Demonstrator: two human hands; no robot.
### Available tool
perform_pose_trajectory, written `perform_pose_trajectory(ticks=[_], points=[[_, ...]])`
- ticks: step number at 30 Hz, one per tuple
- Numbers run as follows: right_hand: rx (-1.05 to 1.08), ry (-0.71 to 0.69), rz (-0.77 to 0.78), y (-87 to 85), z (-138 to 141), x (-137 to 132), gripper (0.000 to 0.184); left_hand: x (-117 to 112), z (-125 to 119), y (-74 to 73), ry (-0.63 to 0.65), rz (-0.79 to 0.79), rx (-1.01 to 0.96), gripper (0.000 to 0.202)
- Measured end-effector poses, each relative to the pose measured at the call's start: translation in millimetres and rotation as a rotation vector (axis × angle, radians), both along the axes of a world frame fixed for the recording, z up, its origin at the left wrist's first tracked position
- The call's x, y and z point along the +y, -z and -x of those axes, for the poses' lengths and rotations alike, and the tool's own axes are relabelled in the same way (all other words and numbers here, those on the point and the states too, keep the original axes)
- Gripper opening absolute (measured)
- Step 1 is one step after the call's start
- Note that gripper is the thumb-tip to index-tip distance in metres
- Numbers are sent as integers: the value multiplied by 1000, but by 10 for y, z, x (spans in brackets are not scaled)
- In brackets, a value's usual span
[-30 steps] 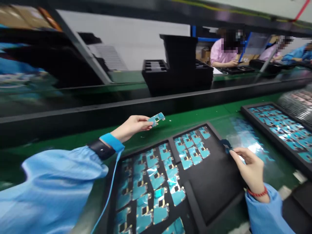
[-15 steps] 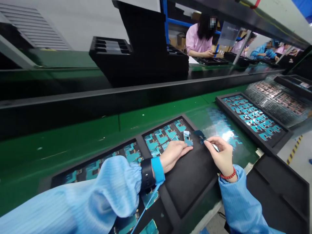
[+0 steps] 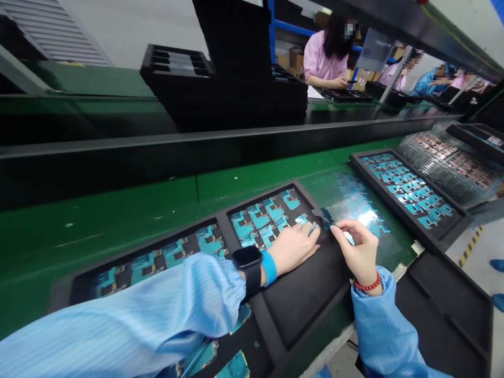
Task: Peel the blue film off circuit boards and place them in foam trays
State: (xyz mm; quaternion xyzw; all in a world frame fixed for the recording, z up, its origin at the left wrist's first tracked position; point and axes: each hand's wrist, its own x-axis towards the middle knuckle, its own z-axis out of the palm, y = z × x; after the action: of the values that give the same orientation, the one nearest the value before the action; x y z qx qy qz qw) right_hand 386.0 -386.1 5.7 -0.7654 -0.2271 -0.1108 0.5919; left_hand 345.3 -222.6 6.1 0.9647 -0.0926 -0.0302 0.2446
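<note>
My left hand [image 3: 296, 244] lies palm down on the black tray [image 3: 307, 294], its fingertips pressing a small blue-filmed part [image 3: 311, 227] into the tray beside rows of similar blue parts [image 3: 263, 220]. My right hand [image 3: 357, 244] sits just to the right, thumb and forefinger pinched on a small dark blue film piece [image 3: 326, 216] at the tray's right edge. A dark watch and a blue wrist strap circle my left wrist; a red bead bracelet is on my right wrist.
A clear sheet with blue film shapes [image 3: 360, 207] lies on the green belt right of my hands. A second tray of blue parts [image 3: 409, 191] and stacked clear trays [image 3: 449, 157] sit further right. Black tray stacks [image 3: 224, 79] stand behind the rail. Co-workers [image 3: 328, 52] sit across.
My left hand came down from the air with the blue part and now presses it flat into the tray. My right hand stayed pinched at the film sheet's edge.
</note>
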Motion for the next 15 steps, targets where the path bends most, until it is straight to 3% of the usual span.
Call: perform_pose_trajectory(ticks=[6,12,15], points=[[-12,23,28,10,-30,26,15,68,-125,42,66,-298,-113,27],[9,36,64,98,-13,-128,25,64,15,-82,77,-352,-213,27],[29,100,74,177,-63,-211,29,65,-1,-65,114,-380,-267,33]])
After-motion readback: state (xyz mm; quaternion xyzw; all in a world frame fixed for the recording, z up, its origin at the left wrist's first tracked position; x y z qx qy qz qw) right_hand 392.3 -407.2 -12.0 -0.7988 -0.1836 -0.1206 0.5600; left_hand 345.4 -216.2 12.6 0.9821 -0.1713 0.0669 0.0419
